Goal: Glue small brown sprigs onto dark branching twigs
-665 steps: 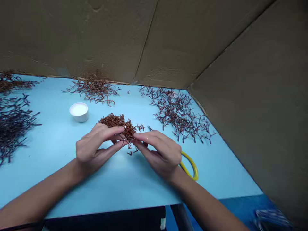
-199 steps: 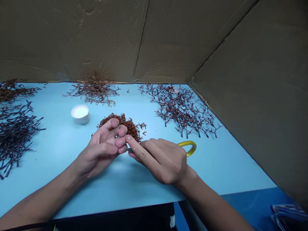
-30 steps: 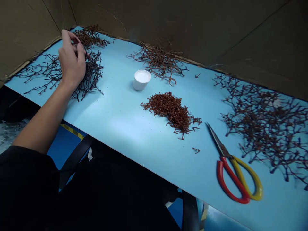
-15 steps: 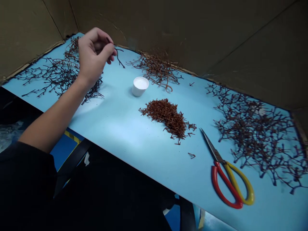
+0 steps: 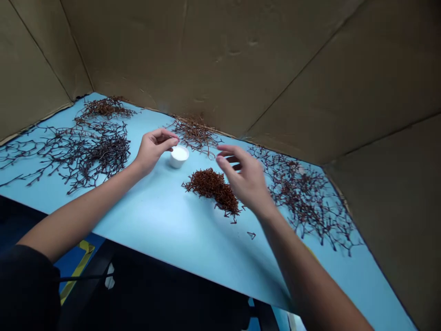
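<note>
Nearest me, a black sleeve [image 5: 31, 285] covers the upper left arm, and a yellow handle [image 5: 313, 253] peeks out past the right forearm, well behind the fingers. On the blue table [image 5: 165, 225], a loose brown bit [image 5: 252, 235] lies on my side of the right fingers. The brown heap [image 5: 208, 183] sits between the two hands, just below and left of the right fingertips. My right hand [image 5: 250, 181] has thumb and fingers parted, a modest gap with nothing visible in it. My left hand [image 5: 151, 149] has thumb and forefinger narrow, nearly together; I can't tell whether they hold anything. The white cup [image 5: 179, 157] is right by those fingertips; I can't tell whether they touch it. Dark twigs [image 5: 106, 151] spread left of the left fingers, more branches [image 5: 303, 197] right of the right ones. Beyond the fingertips lie a wiry pile [image 5: 195, 132] and the cardboard [image 5: 206, 55].
</note>
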Demonstrator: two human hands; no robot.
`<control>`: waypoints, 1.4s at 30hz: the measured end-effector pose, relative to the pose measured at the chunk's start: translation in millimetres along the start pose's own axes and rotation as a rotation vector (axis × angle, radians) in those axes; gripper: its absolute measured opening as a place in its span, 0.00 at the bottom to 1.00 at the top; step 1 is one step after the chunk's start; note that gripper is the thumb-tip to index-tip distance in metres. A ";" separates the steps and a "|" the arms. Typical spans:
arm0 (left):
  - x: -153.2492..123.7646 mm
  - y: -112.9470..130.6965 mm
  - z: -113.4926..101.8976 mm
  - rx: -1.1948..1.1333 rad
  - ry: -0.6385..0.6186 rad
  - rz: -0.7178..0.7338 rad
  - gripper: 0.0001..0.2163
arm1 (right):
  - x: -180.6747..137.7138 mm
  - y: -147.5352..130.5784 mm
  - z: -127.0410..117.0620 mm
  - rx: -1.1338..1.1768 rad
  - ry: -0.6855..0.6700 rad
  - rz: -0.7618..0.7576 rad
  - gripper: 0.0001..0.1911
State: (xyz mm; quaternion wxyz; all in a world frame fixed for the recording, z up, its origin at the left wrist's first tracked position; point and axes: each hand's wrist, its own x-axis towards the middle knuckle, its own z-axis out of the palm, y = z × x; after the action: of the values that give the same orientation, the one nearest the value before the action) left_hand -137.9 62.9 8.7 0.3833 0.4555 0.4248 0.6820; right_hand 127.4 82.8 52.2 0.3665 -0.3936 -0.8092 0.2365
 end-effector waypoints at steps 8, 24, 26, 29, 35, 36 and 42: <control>3.7 -7.1 -1.6 0.092 -0.021 0.023 0.10 | 26.1 12.6 53.7 0.381 -0.014 0.149 0.17; 9.3 -10.5 -19.5 0.272 -0.059 0.059 0.07 | 27.2 24.5 67.2 0.166 0.058 0.113 0.13; 9.4 -13.1 -19.9 0.276 -0.061 0.054 0.07 | 27.8 25.4 66.9 0.151 0.056 0.114 0.13; 9.5 -16.6 -19.9 0.283 -0.055 0.052 0.08 | 28.3 26.3 67.7 0.119 0.050 0.103 0.13; 9.2 -13.1 -20.5 0.302 -0.059 0.084 0.08 | 26.2 16.7 66.3 0.078 0.032 0.060 0.12; 7.6 -8.8 -20.3 0.302 -0.068 0.090 0.08 | 24.6 12.5 63.0 0.076 0.030 0.053 0.12; -25.7 37.9 -5.8 0.410 -0.272 0.189 0.16 | -0.2 -31.4 10.4 -0.070 -0.108 -0.114 0.09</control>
State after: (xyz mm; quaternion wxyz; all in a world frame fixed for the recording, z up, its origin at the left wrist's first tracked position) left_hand -141.1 25.1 35.0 0.2712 0.6490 0.4542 0.5468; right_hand 104.8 63.4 66.8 0.3214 -0.3461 -0.8566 0.2077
